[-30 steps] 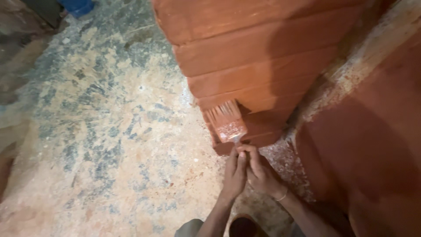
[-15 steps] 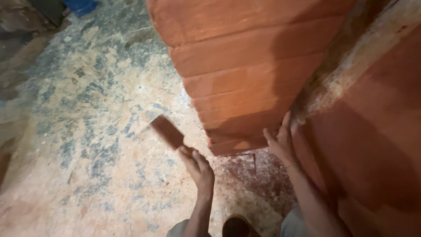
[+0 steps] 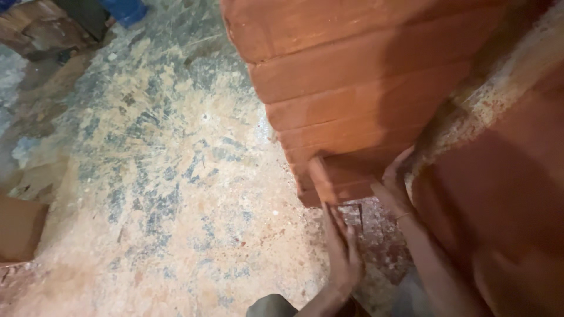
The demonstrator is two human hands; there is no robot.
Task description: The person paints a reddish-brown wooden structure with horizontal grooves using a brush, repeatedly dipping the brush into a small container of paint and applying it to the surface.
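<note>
the brush [image 3: 322, 179] now meets the red boards' [image 3: 352, 111] bottom edge; left hand [image 3: 342, 252] closed around its handle, right hand [image 3: 395, 176] open on the boards.

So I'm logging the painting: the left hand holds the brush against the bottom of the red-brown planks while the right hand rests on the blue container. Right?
Not quite: the head view shows the right hand resting at the lower edge of the red-brown planks, not on the blue container, which sits far off. The left hand holds the brush there.

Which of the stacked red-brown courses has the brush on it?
The lowest course, at the stack's bottom corner just above the floor. The brush, in the left hand, lies against it; the higher courses are untouched.
</note>
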